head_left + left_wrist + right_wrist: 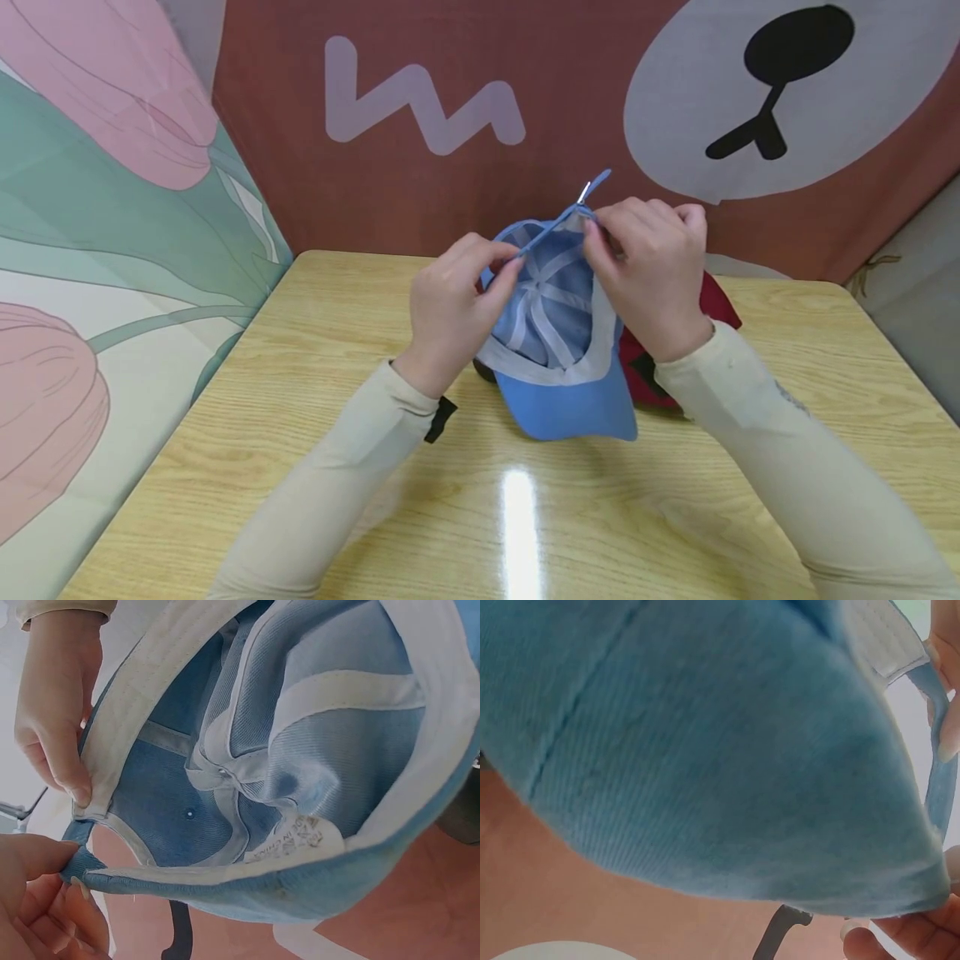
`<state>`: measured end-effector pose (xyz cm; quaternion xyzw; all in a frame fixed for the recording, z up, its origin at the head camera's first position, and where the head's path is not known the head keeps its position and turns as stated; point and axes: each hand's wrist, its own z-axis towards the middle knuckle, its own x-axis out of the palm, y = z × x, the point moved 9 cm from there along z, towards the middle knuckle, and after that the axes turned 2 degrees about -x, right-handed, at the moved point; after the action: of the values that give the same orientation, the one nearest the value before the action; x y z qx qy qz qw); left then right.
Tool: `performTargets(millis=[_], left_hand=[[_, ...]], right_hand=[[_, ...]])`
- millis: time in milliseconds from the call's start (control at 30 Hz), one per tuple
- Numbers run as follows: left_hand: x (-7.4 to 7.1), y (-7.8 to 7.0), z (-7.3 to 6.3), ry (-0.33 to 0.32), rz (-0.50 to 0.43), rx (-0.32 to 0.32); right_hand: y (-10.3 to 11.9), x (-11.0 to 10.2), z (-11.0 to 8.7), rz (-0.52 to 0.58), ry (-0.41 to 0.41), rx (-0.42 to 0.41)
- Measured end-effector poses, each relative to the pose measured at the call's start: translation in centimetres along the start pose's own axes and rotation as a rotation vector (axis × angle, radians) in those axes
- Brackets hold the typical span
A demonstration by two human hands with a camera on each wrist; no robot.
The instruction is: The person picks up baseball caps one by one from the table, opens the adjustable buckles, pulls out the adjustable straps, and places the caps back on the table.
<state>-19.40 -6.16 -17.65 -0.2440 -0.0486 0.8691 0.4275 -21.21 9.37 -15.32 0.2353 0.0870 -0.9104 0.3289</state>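
Note:
A light blue baseball cap (566,408) is held above the table with its inside facing me and its brim pointing down. Pale seam tape and a white sweatband line it, and a printed white label (300,836) shows in the left wrist view. My left hand (461,304) pinches the cap's thin back strap (551,227) between thumb and fingers. On the other side, my right hand (652,267) pinches the back edge beside a small metal buckle (583,193). The strap's free end sticks up past that buckle. The right fingertips are partly hidden in the head view.
Behind the blue cap, on the right, lies a dark red item (720,304) with a dark patch, mostly covered. A dark rounded thing (484,372) peeks out at the cap's left. The wooden table (315,367) meets a printed cloth backdrop (420,200).

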Motion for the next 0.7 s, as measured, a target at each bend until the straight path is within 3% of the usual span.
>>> performTargets(millis=[700], left_hand=[[-0.31,0.34,-0.53,-0.001,-0.025,0.008]], right_hand=[[-0.89,0.37,0.04,0.044,0.0,0.097]])
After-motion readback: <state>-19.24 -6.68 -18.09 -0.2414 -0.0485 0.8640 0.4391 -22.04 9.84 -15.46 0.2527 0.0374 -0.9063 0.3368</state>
